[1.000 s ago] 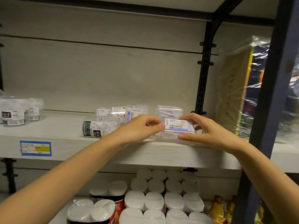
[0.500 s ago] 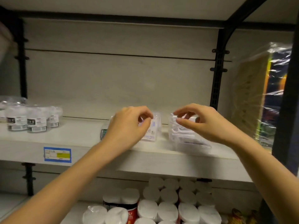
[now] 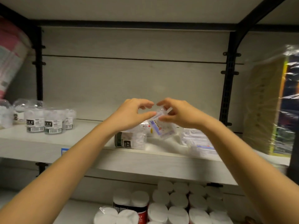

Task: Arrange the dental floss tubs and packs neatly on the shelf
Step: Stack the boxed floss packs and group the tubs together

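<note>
On the shelf (image 3: pixel 145 160), a cluster of clear upright tubs (image 3: pixel 45 122) at the left is filled with white floss picks, and one more tub (image 3: pixel 131 140) with the same white contents lies on its side near the middle. A low stack of clear packs (image 3: pixel 197 141) at the right shows white picks inside. Above the shelf's middle, the left hand (image 3: pixel 131 113) and right hand (image 3: pixel 179 113) pinch the top of a tilted floss pack (image 3: pixel 161 126), a transparent case with a blue-and-white label.
</note>
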Available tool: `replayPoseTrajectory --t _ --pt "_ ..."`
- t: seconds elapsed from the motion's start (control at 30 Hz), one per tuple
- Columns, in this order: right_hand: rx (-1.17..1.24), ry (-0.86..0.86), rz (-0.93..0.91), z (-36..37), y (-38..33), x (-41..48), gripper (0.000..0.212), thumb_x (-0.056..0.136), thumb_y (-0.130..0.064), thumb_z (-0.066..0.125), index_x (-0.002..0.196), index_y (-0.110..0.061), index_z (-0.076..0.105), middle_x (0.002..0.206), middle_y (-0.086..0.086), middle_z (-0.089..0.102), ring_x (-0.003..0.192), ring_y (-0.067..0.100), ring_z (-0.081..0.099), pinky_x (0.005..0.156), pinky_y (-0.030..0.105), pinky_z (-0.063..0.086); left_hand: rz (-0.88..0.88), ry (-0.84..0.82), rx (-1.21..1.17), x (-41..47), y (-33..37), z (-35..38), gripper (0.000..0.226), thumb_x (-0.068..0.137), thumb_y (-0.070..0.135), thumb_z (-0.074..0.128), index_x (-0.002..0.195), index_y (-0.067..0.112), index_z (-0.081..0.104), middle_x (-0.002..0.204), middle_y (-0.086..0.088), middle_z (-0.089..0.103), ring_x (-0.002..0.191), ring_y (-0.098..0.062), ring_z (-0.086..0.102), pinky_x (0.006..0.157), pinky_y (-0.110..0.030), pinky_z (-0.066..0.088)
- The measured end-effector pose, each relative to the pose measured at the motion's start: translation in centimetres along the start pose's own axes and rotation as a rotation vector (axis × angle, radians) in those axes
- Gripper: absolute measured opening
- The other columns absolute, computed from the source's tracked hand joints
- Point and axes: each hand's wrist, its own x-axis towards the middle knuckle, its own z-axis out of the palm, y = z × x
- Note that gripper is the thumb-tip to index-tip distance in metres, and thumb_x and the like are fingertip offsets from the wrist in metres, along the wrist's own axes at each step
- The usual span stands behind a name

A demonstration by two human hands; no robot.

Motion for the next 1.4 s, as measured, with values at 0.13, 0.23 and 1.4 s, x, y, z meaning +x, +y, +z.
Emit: replayPoseTrajectory --t 0.13,0.23,1.4 --pt "0.108 -0.051 -0.066 -3.2 -1.4 -1.6 0.051 0.079 -0.029 0.069 0.123 -0.018 0.045 0.114 0.001 0.061 0.095 0.013 0.061 0.085 0.026 0.051 -0.027 -0.108 -0.308 -0.7 1.0 -0.9 0.037 0.077 0.032 0.070 0.109 0.014 0.067 0.100 -0.006 0.072 0.093 -0.017 0.067 0.090 -0.033 0.053" --pt "0.125 0.040 -0.125 -4.4 -1.8 -3.7 0.054 0.078 -0.034 0.068 0.124 -0.022 0.043 0.118 -0.009 0.058 0.099 0.003 0.058 0.086 0.018 0.049 -0.064 -0.077 -0.538 -1.7 1.9 -1.0 0.027 0.080 0.021 0.067 0.102 0.006 0.067 0.091 -0.012 0.070 0.080 -0.017 0.064 0.075 -0.019 0.053" --pt "0.143 0.059 0.383 -2.2 8.7 -12.3 0.078 0.063 -0.063 0.056 0.132 -0.029 0.042 0.134 -0.008 0.048 0.113 0.007 0.050 0.092 0.024 0.042 -0.064 -0.278 -0.261 -0.4 6.1 9.0 0.057 0.088 0.058 0.043 0.116 0.011 0.059 0.113 0.000 0.063 0.110 -0.021 0.058 0.097 -0.035 0.044"
